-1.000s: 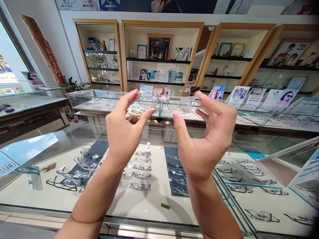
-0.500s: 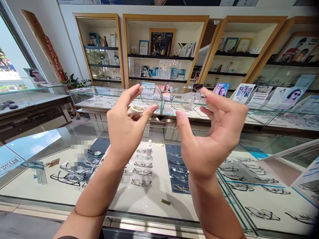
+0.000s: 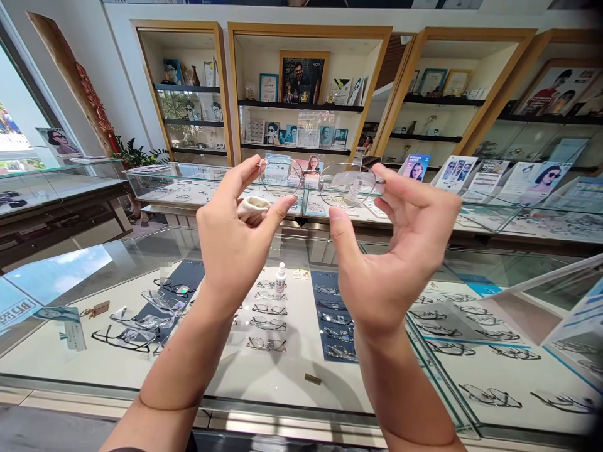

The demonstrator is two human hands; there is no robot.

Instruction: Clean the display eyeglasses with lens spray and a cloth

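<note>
I hold a pair of thin-rimmed glasses [image 3: 320, 182] up at eye level between both hands. My left hand [image 3: 235, 242] pinches the left lens rim between thumb and forefinger, and a balled white cloth [image 3: 252, 207] is tucked in its palm. My right hand [image 3: 393, 248] grips the right lens rim and temple with thumb and fingertips; the other fingers are spread.
A glass display counter [image 3: 117, 263] lies below my arms, with several glasses laid out inside. A small white spray bottle [image 3: 281, 280] stands on it. A second glass counter [image 3: 494, 220] and wooden wall shelves [image 3: 301, 107] with pictures are behind.
The glasses and both hands stay almost still; the view has shifted slightly.
</note>
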